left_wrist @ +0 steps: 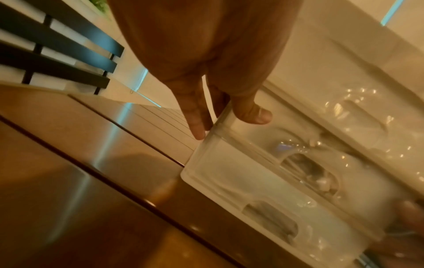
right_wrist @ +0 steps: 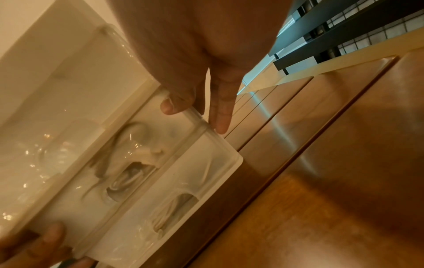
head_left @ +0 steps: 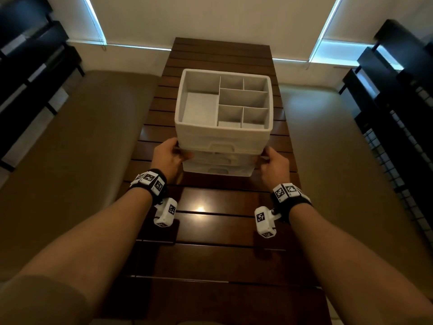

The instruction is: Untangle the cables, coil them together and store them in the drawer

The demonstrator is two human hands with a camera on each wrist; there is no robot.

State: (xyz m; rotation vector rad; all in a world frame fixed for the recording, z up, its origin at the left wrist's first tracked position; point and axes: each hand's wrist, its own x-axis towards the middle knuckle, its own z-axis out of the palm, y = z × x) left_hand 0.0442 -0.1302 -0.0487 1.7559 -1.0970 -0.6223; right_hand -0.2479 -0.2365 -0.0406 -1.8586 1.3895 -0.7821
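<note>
Cables (right_wrist: 128, 174) show only as dim pale loops through the translucent front of the middle drawer (head_left: 220, 158) of a white plastic drawer unit (head_left: 223, 134); how neatly they are coiled cannot be told. The unit stands on a dark slatted wooden worktop (head_left: 210, 231), its open top tray divided into empty compartments.

The left hand (head_left: 167, 157) grips the left front corner of the middle drawer, thumb on the front face and fingers (left_wrist: 197, 125) down the side. The right hand (head_left: 273, 164) holds the right front corner in the same way, its thumb on the front and fingers (right_wrist: 221, 116) along the side wall. The cables lie inside, between the two hands, behind the drawer front and untouched.

The cables are probably light, soft and springy, inclined to uncoil. The drawer looks light, smooth, thin-walled, rather slippery; it likely slides best when pressed evenly at both corners or at the central handle recess, lest it skew and jam.
</note>
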